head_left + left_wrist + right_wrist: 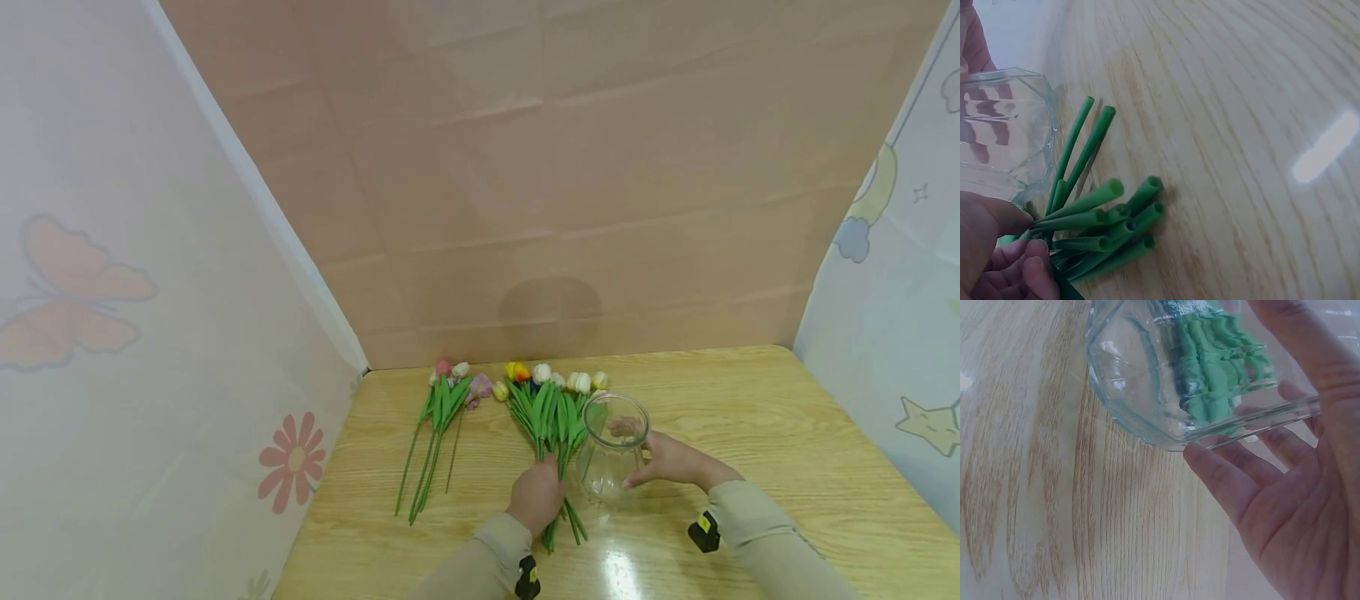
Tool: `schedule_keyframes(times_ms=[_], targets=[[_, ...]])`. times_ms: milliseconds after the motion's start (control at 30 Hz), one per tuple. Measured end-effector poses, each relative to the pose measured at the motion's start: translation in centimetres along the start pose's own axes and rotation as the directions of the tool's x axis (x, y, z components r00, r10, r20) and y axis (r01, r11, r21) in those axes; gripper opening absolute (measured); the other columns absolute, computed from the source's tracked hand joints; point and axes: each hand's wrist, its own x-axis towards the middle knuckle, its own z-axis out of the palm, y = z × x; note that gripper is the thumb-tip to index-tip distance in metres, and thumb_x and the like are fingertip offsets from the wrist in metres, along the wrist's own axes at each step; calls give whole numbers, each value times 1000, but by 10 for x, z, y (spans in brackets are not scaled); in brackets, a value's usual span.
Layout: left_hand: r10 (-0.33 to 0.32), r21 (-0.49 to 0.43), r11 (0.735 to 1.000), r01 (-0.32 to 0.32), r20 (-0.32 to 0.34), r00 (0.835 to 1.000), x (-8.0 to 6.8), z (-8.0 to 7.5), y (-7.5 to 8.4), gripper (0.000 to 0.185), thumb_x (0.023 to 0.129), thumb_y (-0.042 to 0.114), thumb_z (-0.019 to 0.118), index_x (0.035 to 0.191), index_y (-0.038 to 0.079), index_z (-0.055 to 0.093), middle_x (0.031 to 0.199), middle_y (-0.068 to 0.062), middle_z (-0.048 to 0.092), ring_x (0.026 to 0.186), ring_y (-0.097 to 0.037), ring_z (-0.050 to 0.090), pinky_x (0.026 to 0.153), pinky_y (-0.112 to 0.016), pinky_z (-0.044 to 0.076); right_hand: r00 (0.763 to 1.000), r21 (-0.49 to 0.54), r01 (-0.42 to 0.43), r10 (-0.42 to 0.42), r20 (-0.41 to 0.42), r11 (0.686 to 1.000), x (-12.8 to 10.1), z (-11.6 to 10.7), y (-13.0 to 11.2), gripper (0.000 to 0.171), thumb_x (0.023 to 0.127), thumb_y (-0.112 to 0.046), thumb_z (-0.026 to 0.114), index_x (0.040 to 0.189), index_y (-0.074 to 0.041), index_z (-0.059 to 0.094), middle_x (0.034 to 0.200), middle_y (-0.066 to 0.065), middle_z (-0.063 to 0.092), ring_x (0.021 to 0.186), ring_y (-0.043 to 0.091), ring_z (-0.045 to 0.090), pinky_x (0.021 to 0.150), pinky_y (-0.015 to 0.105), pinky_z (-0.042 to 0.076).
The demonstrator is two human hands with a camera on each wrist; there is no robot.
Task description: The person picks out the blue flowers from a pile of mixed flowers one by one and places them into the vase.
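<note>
Head view: stems [558,454] in left grip [536,496]

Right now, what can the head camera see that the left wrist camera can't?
Only the head view shows the flower heads, the second bunch of tulips lying apart to the left, the right hand at the side of the glass vase, and the walls around the table.

Only the left wrist view shows the cut stem ends up close, round and hollow.

Both show the left hand gripping the bunch of green stems on the wooden table, right beside the vase.
</note>
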Motion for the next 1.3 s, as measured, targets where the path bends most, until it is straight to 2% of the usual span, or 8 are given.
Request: schedule_keyframes(times_ms=[233, 467, 600, 733, 967, 1100, 1167, 1300], targets=[[-29, -149, 988, 36, 53, 998, 2, 0, -2, 15, 92, 16, 66, 84, 5, 59, 57, 1, 52, 45, -8, 49, 38, -20, 34, 1000, -3, -12, 12, -1, 1000, 0, 1, 0, 91, 78, -17, 81, 147, 2, 27, 148, 32, 29, 128, 62, 31, 93, 73, 33], [-38, -446, 889, 105, 156, 987, 7, -11, -10, 53, 94, 7, 59, 48, 13, 34, 43, 9, 27, 37, -5, 27, 39, -19, 24, 1000, -3, -27, 27, -2, 1000, 0, 1, 1, 91, 78, -18, 81, 148, 1, 26, 149, 31, 29, 127, 62, 31, 92, 74, 34], [-83, -594, 778, 205, 226, 971, 8, -22, -10, 21, 96, 3, 55, 77, -3, 63, 51, 0, 52, 39, -6, 41, 39, -20, 35, 1000, 2, -26, 26, -1, 1000, -1, 1, 1, 91, 78, -18, 81, 148, 1, 26, 149, 30, 30, 127, 62, 31, 92, 73, 35], [-135, -655, 704, 276, 257, 957, 11, -31, -10, 22, 98, 3, 53, 114, -9, 60, 66, -12, 64, 44, -8, 47, 39, -21, 40, 1000, 2, -26, 26, -4, 1000, -1, 1, 0, 91, 78, -18, 81, 148, 1, 26, 149, 29, 30, 127, 62, 31, 91, 72, 36], [-142, -664, 704, 251, 215, 966, 17, -44, -14, 27, 98, 7, 53, 120, -7, 60, 75, -11, 68, 44, -8, 48, 41, -23, 42, 1000, 1, -25, 25, -5, 1000, -1, 1, 1, 91, 78, -18, 81, 148, 1, 26, 149, 29, 31, 128, 61, 32, 91, 72, 36], [-110, -680, 715, 166, 124, 986, 20, -54, -21, 23, 98, 8, 55, 115, -5, 63, 78, -10, 65, 44, -7, 47, 41, -22, 40, 1000, 6, -25, 25, -4, 1000, -1, 1, 1, 91, 78, -18, 81, 148, 1, 26, 149, 29, 31, 128, 60, 32, 92, 71, 37], [-104, -655, 746, 116, 57, 993, 22, -59, -25, 21, 97, 10, 57, 113, -1, 65, 81, -6, 65, 47, -4, 47, 43, -22, 40, 1000, 5, -27, 27, -4, 1000, -1, 1, 1, 91, 78, -18, 81, 148, 1, 26, 149, 29, 30, 128, 60, 32, 91, 71, 37], [-152, -656, 750, 91, -37, 988, 24, -69, -34, 18, 97, 14, 58, 110, 6, 67, 89, -1, 65, 55, -2, 48, 47, -21, 41, 1000, 3, -31, 31, -5, 1000, -1, 1, 0, 91, 79, -18, 81, 148, 1, 26, 149, 30, 30, 128, 61, 32, 91, 71, 37]])
